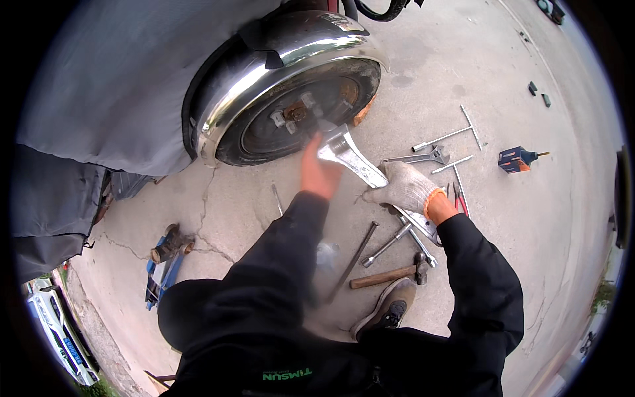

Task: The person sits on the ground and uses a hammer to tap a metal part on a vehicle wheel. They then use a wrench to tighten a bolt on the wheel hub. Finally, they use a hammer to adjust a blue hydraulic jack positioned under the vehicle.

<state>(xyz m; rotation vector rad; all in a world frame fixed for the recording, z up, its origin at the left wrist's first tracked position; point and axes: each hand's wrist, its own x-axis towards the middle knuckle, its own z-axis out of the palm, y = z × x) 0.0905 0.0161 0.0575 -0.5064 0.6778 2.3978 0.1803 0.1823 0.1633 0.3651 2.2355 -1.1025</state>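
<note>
A large silver adjustable wrench (360,164) slants across the view, its jaw end close to a wheel. My right hand (407,187), in a whitish work glove, is closed around its handle. Beside the wrench's head is my left hand (317,169), bare and smeared by motion. Its fingers are too blurred to show whether they grip the head. The wheel's tire (264,149) sits under a shiny chrome fender (245,83). A rusty nut or axle end (296,114) shows at the middle of the wheel.
On the concrete right of the wheel lie T-handle wrenches (444,137), a smaller adjustable wrench (430,156) and red-handled pliers (458,198). A steel bar (355,259) and a hammer (383,277) lie near my shoe (387,308). A blue jack (162,278) stands left; a dark blue box (516,160) sits far right.
</note>
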